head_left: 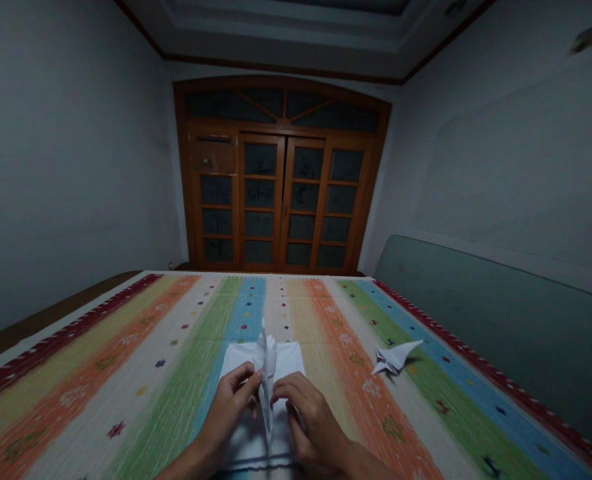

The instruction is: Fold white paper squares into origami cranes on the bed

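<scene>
Pinching a pointed, folded white paper piece [270,357] upright in left hand [231,400] over flat white sheet [290,355] on striped, cloth-covered counter [166,387]; cannot tell whether pinching with curled right hand [313,410]; apparently mostly folded, not yet spread like white winged paper figure [395,358] rightward

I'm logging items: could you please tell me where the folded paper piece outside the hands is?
In the head view, the folded paper piece lies on the right of the striped tablecloth, beyond and to the right of the right hand.
</scene>
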Demonstrator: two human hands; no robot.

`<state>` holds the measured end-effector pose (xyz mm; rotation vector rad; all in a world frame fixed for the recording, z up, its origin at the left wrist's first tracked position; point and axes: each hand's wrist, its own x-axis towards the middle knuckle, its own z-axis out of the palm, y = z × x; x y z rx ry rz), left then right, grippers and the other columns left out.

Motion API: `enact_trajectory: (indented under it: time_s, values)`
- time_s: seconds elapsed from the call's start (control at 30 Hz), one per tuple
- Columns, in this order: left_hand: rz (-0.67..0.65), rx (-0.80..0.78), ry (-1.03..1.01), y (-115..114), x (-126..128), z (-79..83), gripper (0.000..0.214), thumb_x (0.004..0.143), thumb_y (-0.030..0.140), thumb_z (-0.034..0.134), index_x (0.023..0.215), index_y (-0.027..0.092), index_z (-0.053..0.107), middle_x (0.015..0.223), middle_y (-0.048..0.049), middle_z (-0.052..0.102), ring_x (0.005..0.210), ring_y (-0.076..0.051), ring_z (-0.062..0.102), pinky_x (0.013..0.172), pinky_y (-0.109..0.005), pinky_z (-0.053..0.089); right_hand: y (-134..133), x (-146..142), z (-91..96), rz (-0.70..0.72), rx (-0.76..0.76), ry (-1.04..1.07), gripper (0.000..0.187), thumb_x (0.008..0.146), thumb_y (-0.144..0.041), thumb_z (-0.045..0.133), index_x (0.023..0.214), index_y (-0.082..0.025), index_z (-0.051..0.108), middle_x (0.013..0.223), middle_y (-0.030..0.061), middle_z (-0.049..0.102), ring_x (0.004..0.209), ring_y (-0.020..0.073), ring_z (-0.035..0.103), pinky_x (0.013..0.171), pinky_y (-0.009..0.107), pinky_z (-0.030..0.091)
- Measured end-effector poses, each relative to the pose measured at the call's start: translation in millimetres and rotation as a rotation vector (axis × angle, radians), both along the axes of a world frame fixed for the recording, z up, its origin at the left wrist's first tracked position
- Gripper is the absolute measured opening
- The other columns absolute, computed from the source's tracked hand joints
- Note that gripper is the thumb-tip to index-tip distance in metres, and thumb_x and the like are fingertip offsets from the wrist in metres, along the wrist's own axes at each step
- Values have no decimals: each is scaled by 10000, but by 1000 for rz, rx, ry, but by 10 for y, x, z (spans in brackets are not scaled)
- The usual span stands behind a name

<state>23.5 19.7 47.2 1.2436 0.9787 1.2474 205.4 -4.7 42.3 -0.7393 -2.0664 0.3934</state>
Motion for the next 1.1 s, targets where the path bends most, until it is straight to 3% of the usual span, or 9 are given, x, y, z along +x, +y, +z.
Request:
enact_trajectory:
  time_s: [0.13,0.3,0.47,0.63,0.77,0.9,1.1]
  values:
    - [8,212,264,-63,12,-16,402,829,543,707,664,200,580,619,34,564,568,-154,565,512,-227,471,15,-8,-23,-121,-139,56,118,925,-279,580,968,-193,647,930,81,711,866,241,663,780,340,506]
    - [2,403,465,-153,38,-50,282,936,411,626,739,210,604,738,-1,633,662,-180,629,584,-249,522,50,-61,1,-223,-363,146,231,896,-393,642,805,-181,637,789,52,683,753,222,654,653,288,475]
    - [-66,453,499,-171,45,-26,247,979,367,587,792,212,632,791,-16,667,689,-185,658,604,-257,535,94,-72,31,-179,-494,244,192,865,-355,596,836,-172,643,779,44,688,714,207,635,615,265,451]
    - [-110,526,542,-209,33,-7,164,944,263,612,794,210,653,802,-23,670,701,-184,647,632,-263,525,100,-62,16,-84,-534,345,151,831,-321,587,843,-180,637,772,20,666,730,200,606,680,278,469]
    - [-88,504,527,-213,31,10,156,936,279,618,810,213,680,854,-29,647,728,-182,652,655,-267,542,82,-47,50,-24,-549,394,199,874,-343,517,836,-197,646,751,1,636,721,192,579,694,274,468]
    - [-97,398,417,-193,43,23,176,925,350,635,833,210,690,938,-44,655,729,-178,666,594,-243,559,97,-55,65,-10,-622,443,180,863,-364,560,841,-205,641,780,-1,629,682,179,567,581,240,448]
    - [-48,292,332,-152,21,-37,198,901,397,668,872,201,680,726,-1,669,604,-171,643,549,-244,513,163,-64,2,-18,-706,502,289,813,-476,687,808,-194,627,703,-17,591,540,142,539,415,203,425]
